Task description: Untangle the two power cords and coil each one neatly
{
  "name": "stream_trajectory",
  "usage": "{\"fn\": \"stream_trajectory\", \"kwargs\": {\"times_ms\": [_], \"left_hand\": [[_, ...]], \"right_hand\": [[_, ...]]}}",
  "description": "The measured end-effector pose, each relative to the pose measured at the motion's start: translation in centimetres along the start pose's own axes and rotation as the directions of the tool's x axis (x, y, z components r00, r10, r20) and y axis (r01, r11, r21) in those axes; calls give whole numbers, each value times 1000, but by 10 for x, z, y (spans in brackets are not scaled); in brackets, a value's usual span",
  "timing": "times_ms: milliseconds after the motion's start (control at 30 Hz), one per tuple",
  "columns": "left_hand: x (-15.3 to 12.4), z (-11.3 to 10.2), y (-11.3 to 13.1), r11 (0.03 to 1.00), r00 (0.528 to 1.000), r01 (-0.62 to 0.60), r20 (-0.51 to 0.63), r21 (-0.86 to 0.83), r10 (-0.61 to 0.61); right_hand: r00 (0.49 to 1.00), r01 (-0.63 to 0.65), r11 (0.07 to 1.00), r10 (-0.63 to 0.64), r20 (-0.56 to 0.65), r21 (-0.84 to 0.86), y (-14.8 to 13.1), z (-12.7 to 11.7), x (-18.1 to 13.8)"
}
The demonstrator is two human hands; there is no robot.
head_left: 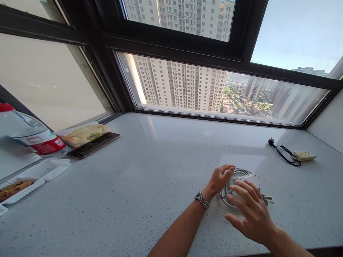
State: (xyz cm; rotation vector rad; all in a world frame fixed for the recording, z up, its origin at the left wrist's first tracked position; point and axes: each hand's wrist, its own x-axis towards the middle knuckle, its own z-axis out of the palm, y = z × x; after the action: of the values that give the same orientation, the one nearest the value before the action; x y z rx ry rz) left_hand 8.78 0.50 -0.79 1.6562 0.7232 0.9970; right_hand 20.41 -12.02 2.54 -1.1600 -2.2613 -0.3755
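Observation:
A coiled grey-white extension cord [225, 202] lies on the speckled counter at the lower right. Its white block [252, 177] rests over the coil, and a plug with metal pins [268, 200] sticks out to the right. My left hand [218, 181], with a metal watch on the wrist, closes on the coil's left edge between thumb and fingers. Over the coil's near side, my right hand [250, 212] spreads its fingers, thumb held apart. The right fingertips overlap the block and coil in view; whether they touch cannot be told. Both hands hide part of the loops.
Back right lies a small power strip [304, 156] with a black cable and plug [271, 141]. At left are a red-capped bottle [45, 142], a yellowish packet [85, 135], a dark phone-like slab [93, 145] and a white tray [50, 167] holding a cookie [14, 190]. Windows border the counter [150, 171].

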Motion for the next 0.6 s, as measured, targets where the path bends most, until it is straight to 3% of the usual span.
{"fn": "stream_trajectory", "kwargs": {"times_ms": [100,233,433,600], "left_hand": [[4,-4,-1,998,999,10,-47,-61,-13],[10,-15,-8,989,968,81,-227,-124,-108],[14,-38,-8,932,849,175,-431,-318,-306],[13,-40,-4,936,846,203,-430,-286,-315]], "right_hand": [[997,65,998,-64,41,-24,-23,13,6],[992,-44,985,63,110,-168,-30,42,12],[968,-173,958,209,141,-230,-6,65,8],[933,-231,925,299,200,-303,33,49,0]]}}
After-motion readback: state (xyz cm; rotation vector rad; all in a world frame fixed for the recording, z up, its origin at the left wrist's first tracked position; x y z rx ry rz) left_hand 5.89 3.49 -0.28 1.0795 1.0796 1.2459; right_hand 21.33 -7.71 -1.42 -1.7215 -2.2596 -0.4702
